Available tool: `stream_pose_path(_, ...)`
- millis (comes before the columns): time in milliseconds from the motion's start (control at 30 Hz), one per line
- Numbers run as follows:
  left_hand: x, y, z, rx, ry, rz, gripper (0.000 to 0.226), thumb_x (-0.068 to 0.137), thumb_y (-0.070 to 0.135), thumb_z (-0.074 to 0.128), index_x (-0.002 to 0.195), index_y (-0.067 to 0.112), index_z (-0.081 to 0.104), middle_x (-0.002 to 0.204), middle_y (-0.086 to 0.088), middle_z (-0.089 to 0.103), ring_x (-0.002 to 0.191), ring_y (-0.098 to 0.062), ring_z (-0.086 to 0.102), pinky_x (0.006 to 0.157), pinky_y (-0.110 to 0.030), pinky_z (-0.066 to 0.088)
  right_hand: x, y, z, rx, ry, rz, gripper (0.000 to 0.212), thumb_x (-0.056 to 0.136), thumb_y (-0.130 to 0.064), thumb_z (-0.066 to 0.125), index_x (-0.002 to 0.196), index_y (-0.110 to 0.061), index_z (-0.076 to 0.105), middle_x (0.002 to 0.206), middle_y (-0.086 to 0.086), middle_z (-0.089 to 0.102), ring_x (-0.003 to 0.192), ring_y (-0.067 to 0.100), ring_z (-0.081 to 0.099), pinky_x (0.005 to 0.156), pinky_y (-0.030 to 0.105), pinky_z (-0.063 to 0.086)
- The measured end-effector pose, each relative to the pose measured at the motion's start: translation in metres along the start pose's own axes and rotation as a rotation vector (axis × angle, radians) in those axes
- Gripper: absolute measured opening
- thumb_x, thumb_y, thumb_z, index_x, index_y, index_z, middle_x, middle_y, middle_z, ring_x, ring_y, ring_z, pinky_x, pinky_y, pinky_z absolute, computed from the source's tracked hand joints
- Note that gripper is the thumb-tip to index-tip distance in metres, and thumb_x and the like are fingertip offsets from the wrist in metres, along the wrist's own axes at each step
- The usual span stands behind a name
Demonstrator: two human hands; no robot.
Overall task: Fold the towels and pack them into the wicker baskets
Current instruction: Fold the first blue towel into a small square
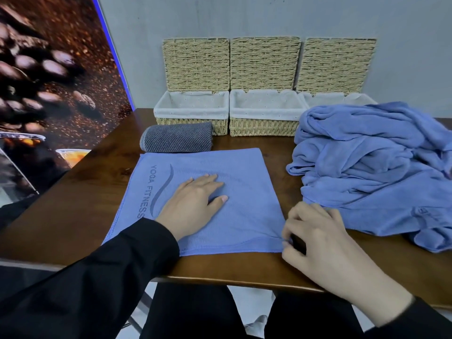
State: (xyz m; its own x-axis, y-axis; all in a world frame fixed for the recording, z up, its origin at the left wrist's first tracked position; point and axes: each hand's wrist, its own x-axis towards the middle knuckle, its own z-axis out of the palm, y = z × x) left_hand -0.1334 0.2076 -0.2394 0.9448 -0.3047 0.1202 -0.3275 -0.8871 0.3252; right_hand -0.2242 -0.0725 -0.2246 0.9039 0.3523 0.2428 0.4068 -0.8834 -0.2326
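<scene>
We are finding the task in an early stage. The three wicker baskets [193, 113] along the upper middle of the frame are standing with lids raised, and the white linings we can see are holding no towels; the rightmost one is partly hidden behind the heap. One grey towel [176, 137] is lying rolled or folded just in front of the left basket, not yet packed. A blue towel [244, 192] is lying flat at the centre of the table [80, 196], seemingly already doubled, with "YOGA FITNESS" lettering running along its left edge. The left hand [193, 204] is pressing flat on it with fingers straight, pinning it down. The right hand [315, 236] is pinching the towel's lower right corner between curled fingers, which we are judging to be preparation for a further fold. At centre right, a large crumpled pile of blue towels [374, 167] is awaiting folding, so most of the work is remaining.
</scene>
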Motion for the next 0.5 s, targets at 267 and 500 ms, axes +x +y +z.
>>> stream_pose_path(267,-0.017,0.024,-0.018,-0.081,-0.022,0.136,0.055,0.099,0.053,0.052,0.149,0.032,0.045,0.160,0.011,0.036,0.148,-0.004,0.028,0.123,-0.032,0.021,0.018,0.000,0.001,0.176,-0.115,-0.190,0.033,0.095,-0.062,0.039,0.095,-0.039,0.062,0.101,-0.024,0.051,0.101,-0.003,0.046,0.097,0.018,0.026)
stream_pose_path(500,-0.052,0.018,-0.003,0.049,-0.159,0.346,0.061,0.098,0.067,0.038,0.152,0.039,0.040,0.166,0.018,0.014,0.152,0.004,0.005,0.126,-0.031,0.002,0.025,0.001,0.016,0.174,-0.097,-0.293,0.025,0.090,-0.061,0.052,0.097,-0.043,0.067,0.104,-0.023,0.051,0.104,-0.009,0.040,0.098,0.023,0.025)
